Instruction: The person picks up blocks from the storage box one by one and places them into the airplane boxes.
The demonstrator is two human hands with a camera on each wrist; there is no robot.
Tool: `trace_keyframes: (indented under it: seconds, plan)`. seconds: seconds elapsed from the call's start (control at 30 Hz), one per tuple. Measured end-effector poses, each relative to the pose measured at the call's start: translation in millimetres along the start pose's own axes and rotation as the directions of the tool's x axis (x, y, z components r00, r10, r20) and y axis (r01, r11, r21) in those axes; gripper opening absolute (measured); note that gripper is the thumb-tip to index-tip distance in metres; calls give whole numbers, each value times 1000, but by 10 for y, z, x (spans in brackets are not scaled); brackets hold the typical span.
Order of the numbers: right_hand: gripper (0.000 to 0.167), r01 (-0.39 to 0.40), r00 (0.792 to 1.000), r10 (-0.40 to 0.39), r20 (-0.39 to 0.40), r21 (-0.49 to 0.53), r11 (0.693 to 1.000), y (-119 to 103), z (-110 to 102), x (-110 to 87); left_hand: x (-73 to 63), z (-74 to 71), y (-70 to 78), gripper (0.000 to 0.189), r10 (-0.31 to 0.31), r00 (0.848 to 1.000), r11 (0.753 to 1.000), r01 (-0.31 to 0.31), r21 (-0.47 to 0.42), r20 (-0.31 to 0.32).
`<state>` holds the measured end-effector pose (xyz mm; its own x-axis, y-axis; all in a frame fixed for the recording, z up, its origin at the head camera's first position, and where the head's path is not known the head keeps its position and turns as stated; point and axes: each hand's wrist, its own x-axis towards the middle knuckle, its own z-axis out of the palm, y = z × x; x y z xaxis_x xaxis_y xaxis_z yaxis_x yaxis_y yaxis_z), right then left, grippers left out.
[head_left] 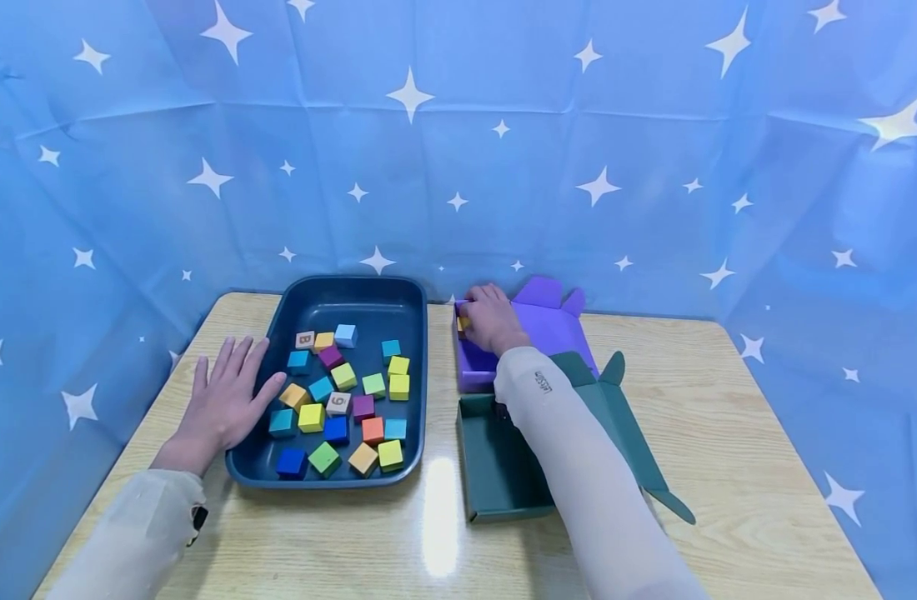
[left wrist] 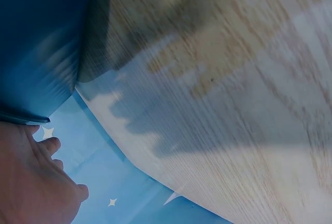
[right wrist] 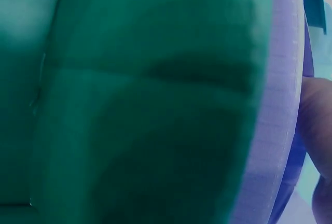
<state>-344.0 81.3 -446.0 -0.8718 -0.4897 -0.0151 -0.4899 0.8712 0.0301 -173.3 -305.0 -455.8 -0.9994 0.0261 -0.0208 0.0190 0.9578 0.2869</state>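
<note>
My left hand (head_left: 229, 404) is spread over the left rim of a dark blue tray (head_left: 409, 308), fingers extended and the thumb reaching over the edge. Inside the tray lie several coloured wooden cubes, among them a lettered cube (head_left: 304, 340) and a numbered one (head_left: 338, 403). At the back, my right hand (head_left: 494, 318) reaches into an open purple box (head_left: 477, 382), its fingers curled about a yellow-orange cube (head_left: 463, 323) by the box's left wall. The hand partly hides that cube. In the right wrist view only part of the right hand (right wrist: 317, 125) shows, beyond the purple wall.
An open dark green box (head_left: 503, 475) stands in front of the purple one, its lid folded out to the right. My right forearm crosses above it. A blue star-patterned cloth (head_left: 458, 150) hangs behind the wooden table (head_left: 729, 467).
</note>
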Motion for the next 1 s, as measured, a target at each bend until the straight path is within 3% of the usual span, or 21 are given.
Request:
trace_keyframes:
  seconds: [0.63, 0.83, 1.0]
  plan:
    - [26, -1, 1000, 1, 16, -29, 1000, 89, -29, -103, -1, -5, 17, 78, 16, 1000, 1000, -16, -8, 4]
    - [23, 13, 998, -11, -64, 34, 999, 89, -217, -146, -7, -11, 20, 78, 15, 1000, 1000, -15, -14, 4]
    - [28, 59, 987, -39, -156, 124, 991, -41, -406, -172, -14, -7, 10, 78, 14, 1000, 1000, -14, -11, 8]
